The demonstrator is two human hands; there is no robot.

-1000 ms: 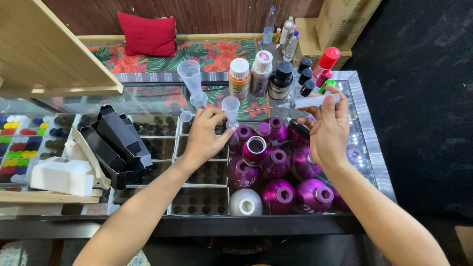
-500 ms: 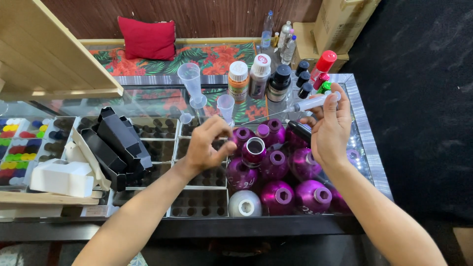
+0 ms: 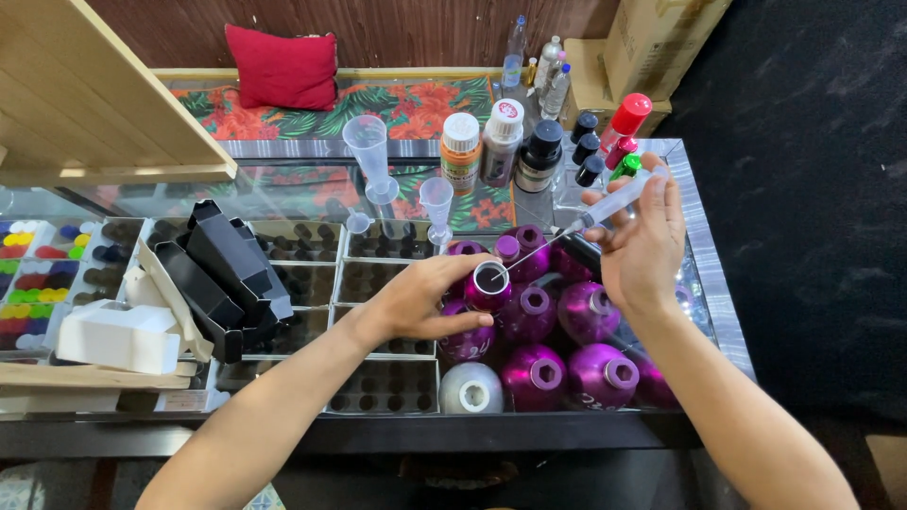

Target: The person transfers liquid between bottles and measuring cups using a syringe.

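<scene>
My left hand (image 3: pixel 425 300) grips a small open purple bottle (image 3: pixel 488 285) standing among several round purple bottles (image 3: pixel 567 359) on the glass counter. My right hand (image 3: pixel 644 244) holds a clear syringe (image 3: pixel 616 200) tilted down to the left. Its long thin needle reaches the open mouth of the held bottle. A small clear measuring cup (image 3: pixel 436 206) stands just behind, apart from both hands.
A taller clear measuring cup (image 3: pixel 368 156), an orange bottle (image 3: pixel 459 149), a brown bottle (image 3: pixel 500 142) and a black one (image 3: pixel 539 155) stand at the back. A silver bottle (image 3: pixel 470 387) sits in front. Black boxes (image 3: pixel 222 274) and a white box (image 3: pixel 118 337) lie left. The counter's metal edge (image 3: pixel 713 274) runs right.
My left hand let go of the small measuring cup and dropped down onto the open purple bottle. My right hand tilted the syringe so the needle now points into that bottle's mouth.
</scene>
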